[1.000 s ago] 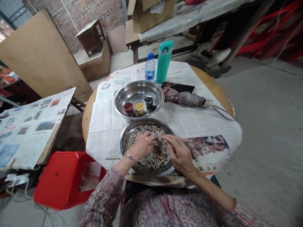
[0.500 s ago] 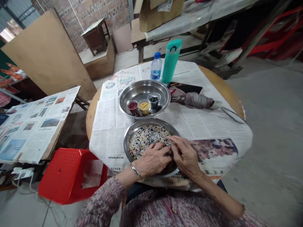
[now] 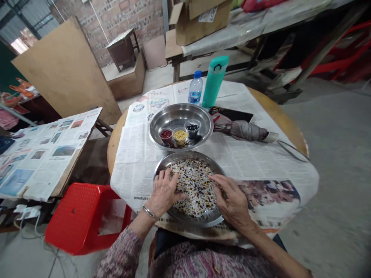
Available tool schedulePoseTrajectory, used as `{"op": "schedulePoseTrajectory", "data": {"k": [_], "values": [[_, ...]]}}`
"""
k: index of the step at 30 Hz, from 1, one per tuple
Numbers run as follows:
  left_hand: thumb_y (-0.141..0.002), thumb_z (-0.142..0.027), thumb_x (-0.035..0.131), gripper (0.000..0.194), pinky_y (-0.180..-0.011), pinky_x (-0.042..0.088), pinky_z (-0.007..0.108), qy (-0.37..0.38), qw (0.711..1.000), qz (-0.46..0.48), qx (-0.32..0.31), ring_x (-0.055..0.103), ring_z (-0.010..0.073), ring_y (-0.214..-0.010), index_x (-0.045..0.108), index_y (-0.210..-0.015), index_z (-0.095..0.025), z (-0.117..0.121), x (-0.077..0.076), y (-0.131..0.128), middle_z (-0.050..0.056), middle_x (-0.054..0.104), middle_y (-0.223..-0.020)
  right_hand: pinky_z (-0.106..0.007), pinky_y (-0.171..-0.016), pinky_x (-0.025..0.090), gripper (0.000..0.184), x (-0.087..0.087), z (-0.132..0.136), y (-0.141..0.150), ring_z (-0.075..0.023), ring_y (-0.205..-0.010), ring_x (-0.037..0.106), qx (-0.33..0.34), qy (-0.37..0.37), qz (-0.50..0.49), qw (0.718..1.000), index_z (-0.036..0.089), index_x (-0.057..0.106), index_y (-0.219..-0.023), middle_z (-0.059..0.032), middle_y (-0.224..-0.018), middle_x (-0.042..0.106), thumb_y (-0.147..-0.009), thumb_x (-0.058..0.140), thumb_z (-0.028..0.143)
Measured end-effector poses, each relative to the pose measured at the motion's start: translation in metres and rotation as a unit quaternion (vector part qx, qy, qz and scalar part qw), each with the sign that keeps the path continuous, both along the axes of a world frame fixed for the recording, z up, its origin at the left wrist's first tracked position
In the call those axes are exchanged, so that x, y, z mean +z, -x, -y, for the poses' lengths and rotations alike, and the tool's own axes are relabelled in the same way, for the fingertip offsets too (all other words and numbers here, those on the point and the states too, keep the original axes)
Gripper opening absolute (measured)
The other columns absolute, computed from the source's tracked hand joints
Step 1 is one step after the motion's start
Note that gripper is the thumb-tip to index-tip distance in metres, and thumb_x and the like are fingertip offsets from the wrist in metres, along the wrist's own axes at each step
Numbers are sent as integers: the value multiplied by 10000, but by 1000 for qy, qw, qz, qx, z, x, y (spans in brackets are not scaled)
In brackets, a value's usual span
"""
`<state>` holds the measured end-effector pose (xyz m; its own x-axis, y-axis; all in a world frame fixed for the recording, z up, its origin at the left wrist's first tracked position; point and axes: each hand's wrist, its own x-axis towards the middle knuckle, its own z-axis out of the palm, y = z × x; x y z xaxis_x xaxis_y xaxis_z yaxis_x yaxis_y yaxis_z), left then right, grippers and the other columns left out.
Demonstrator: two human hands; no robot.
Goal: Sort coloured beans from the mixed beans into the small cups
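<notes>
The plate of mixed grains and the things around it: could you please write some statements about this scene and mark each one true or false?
The left hand wears a metal bangle. True.
The right hand holds the teal bottle. False: it rests at the mixed grains in the front steel plate, and the teal bottle stands on the table.
Three small cups stand in the rear steel basin. True.
The red plastic stool stands on the table. False: the red plastic stool stands on the floor.
</notes>
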<state>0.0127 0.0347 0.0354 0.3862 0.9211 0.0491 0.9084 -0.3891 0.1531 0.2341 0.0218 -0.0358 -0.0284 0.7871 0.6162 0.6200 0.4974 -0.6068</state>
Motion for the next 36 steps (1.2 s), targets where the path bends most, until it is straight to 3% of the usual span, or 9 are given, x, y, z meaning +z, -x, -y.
{"op": "schedulePoseTrajectory", "data": {"k": [3, 7, 12, 16, 20, 22, 28, 31, 36], "values": [[-653, -526, 833, 744, -827, 549, 459, 55, 998, 14, -25, 505, 318, -1090, 504, -1267, -267, 18, -1, -5, 106, 490, -1228, -421, -910, 527, 346, 1, 0, 0, -234, -1014, 632, -1, 4, 5, 1000, 246, 599, -1226, -88, -1101, 652, -914, 503, 132], [-905, -178, 598, 285, -798, 545, 330, 108, 990, 31, -83, 560, 218, -999, 555, -1170, -272, 26, -10, -26, 58, 521, -1123, -411, -910, 530, 340, 1, 0, 0, -230, -1017, 632, 1, 8, 7, 1000, 245, 607, -1217, -84, -1094, 655, -915, 498, 132], [-934, -58, 425, 237, -801, 522, 285, 115, 986, 11, -124, 587, 169, -931, 556, -1063, -208, 1, -8, -49, 39, 577, -1045, -397, -923, 528, 365, 2, 0, 1, -215, -1041, 626, -15, -1, -2, 1000, 250, 594, -1250, -77, -1125, 646, -924, 479, 134], [-940, -249, 555, 243, -892, 509, 355, 54, 996, 8, -67, 544, 224, -1082, 534, -1181, -225, -25, 1, -56, 51, 591, -1147, -375, -942, 513, 388, 3, 0, 1, -203, -1085, 601, -12, -3, -17, 1000, 241, 582, -1265, -83, -1159, 623, -924, 462, 99], [-738, -582, 743, 738, -1037, 425, 513, 16, 996, 29, -85, 427, 336, -1263, 469, -1322, -226, -36, -4, -63, 117, 443, -1410, -381, -970, 490, 391, 2, 2, 0, -204, -1104, 589, -15, 3, -36, 999, 241, 579, -1271, -88, -1184, 610, -929, 463, 94], [-718, -608, 741, 799, -1072, 388, 542, 21, 993, 34, -115, 404, 352, -1290, 455, -1345, -205, -36, -11, -70, 143, 412, -1431, -385, -963, 491, 381, 1, 2, 0, -206, -1100, 588, -15, 1, -41, 999, 241, 580, -1270, -90, -1181, 608, -933, 469, 102], [-908, -256, 551, 265, -927, 510, 381, 58, 981, 50, -179, 509, 242, -1116, 575, -1160, -179, -36, -26, -82, 89, 566, -1204, -407, -953, 493, 348, 1, 1, 0, -216, -1085, 588, -25, -8, -39, 999, 233, 594, -1251, -100, -1162, 606, -941, 477, 125], [-920, -163, 497, 163, -888, 526, 347, 72, 976, 45, -201, 544, 215, -1003, 614, -1033, -162, -32, -23, -72, 79, 599, -1040, -404, -954, 494, 341, 1, 0, 1, -219, -1087, 587, -27, -1, -30, 999, 224, 594, -1248, -102, -1157, 606, -941, 478, 130], [-901, -90, 517, 139, -869, 530, 321, 56, 983, 73, -160, 555, 188, -964, 613, -931, -186, -10, -8, -38, 43, 601, -978, -388, -952, 496, 333, 4, 1, 1, -209, -1077, 590, -22, 6, -12, 1000, 223, 593, -1241, -91, -1139, 618, -943, 474, 132]]}}
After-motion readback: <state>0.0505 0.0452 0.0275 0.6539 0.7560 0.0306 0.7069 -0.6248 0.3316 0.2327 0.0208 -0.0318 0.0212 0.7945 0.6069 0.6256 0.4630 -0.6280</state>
